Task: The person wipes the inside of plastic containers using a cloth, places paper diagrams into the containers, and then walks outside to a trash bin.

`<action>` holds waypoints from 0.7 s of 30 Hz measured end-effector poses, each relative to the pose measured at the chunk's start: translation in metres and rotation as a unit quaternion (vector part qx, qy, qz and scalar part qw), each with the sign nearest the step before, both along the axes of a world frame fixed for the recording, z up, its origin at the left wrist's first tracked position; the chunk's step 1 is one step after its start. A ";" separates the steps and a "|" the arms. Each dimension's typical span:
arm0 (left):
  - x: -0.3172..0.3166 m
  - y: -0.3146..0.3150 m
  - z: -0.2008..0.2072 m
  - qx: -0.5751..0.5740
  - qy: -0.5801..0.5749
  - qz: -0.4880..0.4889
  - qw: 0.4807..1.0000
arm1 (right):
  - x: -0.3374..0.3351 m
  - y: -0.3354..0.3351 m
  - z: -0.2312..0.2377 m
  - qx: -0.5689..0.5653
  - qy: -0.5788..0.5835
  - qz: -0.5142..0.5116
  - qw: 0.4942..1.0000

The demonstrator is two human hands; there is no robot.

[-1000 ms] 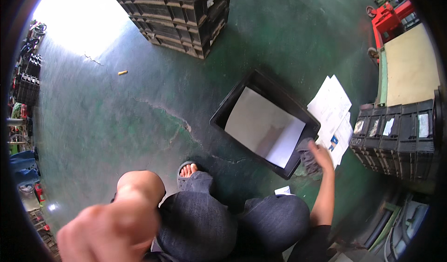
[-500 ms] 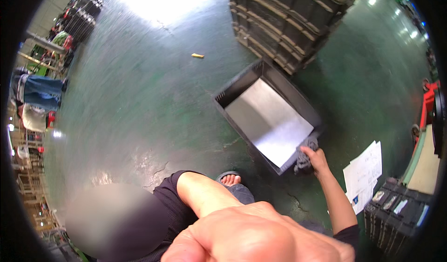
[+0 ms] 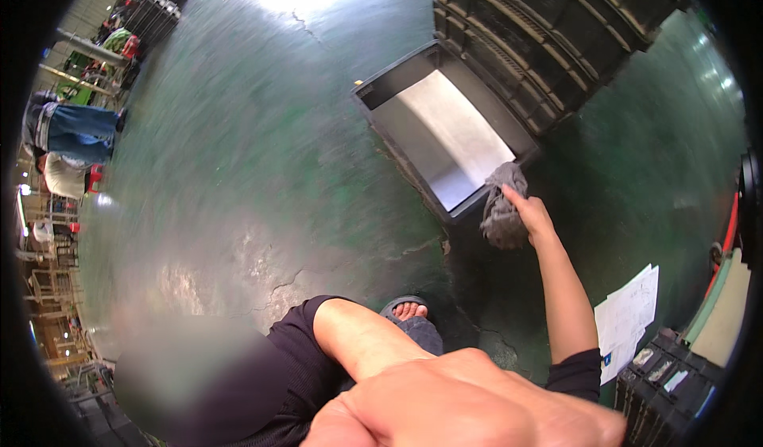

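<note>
OK, R hand (image 3: 532, 216) gripping gry rag (image 3: 503, 215), by blk bin (image 3: 393, 80), L hand (image 3: 461, 403), can't tell grip

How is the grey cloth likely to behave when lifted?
The grey cloth would probably flop, given its loose folds at the right hand. It seems unlikely to roll, being crumpled and irregular. The one-handed hold hints at lightness.

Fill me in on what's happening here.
A person's right hand grips a grey cloth at the near end of an open black crate. A pale sheet lies inside it. The crate is close beside a stack of dark crates. The left hand fills the foreground; whether it holds anything isn't visible.
</note>
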State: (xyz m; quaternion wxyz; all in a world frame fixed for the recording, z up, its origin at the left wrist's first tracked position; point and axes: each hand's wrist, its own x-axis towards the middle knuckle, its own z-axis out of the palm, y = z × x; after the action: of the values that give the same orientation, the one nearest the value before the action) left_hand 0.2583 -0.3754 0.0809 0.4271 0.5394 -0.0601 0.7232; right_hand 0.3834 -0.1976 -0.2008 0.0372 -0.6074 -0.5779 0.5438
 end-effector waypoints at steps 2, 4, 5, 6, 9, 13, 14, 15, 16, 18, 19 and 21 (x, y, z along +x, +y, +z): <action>0.010 0.014 -0.008 -0.037 0.009 0.002 0.999 | 0.037 -0.003 0.030 -0.033 0.097 0.006 0.995; 0.034 0.037 -0.029 -0.122 0.039 0.039 0.991 | 0.080 -0.014 0.075 -0.029 0.183 -0.053 0.981; 0.050 0.046 -0.046 -0.184 0.067 0.069 0.978 | 0.096 -0.022 0.093 0.004 0.175 -0.083 0.981; 0.064 0.053 -0.070 -0.278 0.118 0.145 0.942 | 0.109 -0.035 0.120 0.028 0.202 -0.101 0.974; 0.115 0.071 -0.136 -0.527 0.110 0.049 0.841 | 0.166 -0.067 0.199 0.029 0.221 0.031 0.974; 0.169 0.061 -0.149 -0.576 -0.003 -0.287 0.765 | 0.303 -0.098 0.288 0.425 -0.032 -0.070 0.902; 0.174 0.067 -0.146 -0.569 0.025 -0.294 0.768 | 0.349 -0.095 0.310 0.534 -0.151 -0.117 0.824; 0.183 0.067 -0.145 -0.564 0.044 -0.295 0.770 | 0.404 -0.094 0.329 0.620 -0.267 -0.153 0.722; 0.191 0.067 -0.138 -0.587 0.072 -0.289 0.752 | 0.470 -0.097 0.347 0.688 -0.340 -0.171 0.618; 0.215 0.062 -0.118 -0.636 0.134 -0.219 0.728 | 0.574 -0.117 0.386 0.692 -0.485 -0.257 0.469; 0.217 0.060 -0.110 -0.632 0.138 -0.236 0.725 | 0.610 -0.123 0.401 0.660 -0.526 -0.315 0.435; 0.208 0.058 -0.093 -0.628 0.142 -0.258 0.720 | 0.647 -0.127 0.427 0.585 -0.585 -0.373 0.421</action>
State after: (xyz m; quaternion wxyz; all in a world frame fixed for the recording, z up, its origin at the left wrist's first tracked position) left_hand 0.4667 -0.3174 -0.0122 0.8415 0.2070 0.3326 0.3721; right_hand 1.0300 -0.3247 0.2260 0.2354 -0.7673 -0.3565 -0.4783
